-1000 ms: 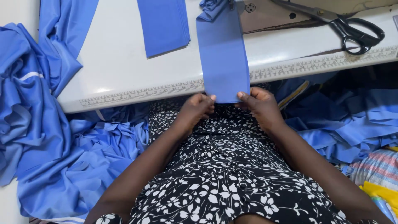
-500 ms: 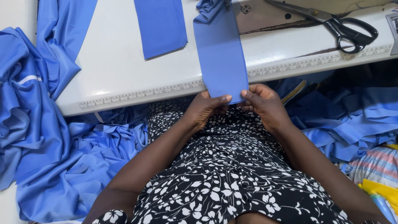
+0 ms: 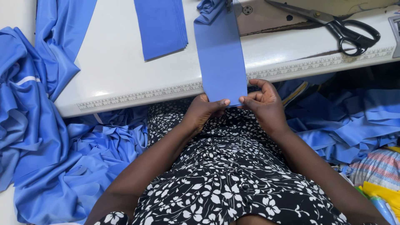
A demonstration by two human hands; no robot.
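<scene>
Two bare hands grip the near end of a long rectangular strip of blue fabric (image 3: 221, 58), which lies across the white table (image 3: 108, 62) and hangs over its near edge, crossing the printed ruler scale (image 3: 137, 96). The left hand (image 3: 204, 110) pinches the strip's lower left corner with thumb on top; the right hand (image 3: 262, 102) clasps the lower right corner, fingers curled around the edge. Compared with one second ago, both hands sit higher and closer to the table's near edge, and less of the strip hangs below it. A stack of blue fabric pieces (image 3: 162, 25) lies toward the far edge, left of the strip. Black-handled scissors (image 3: 341, 27) rest near the far right corner. Loose blue cloth (image 3: 46, 137) is heaped beside the left edge.
</scene>
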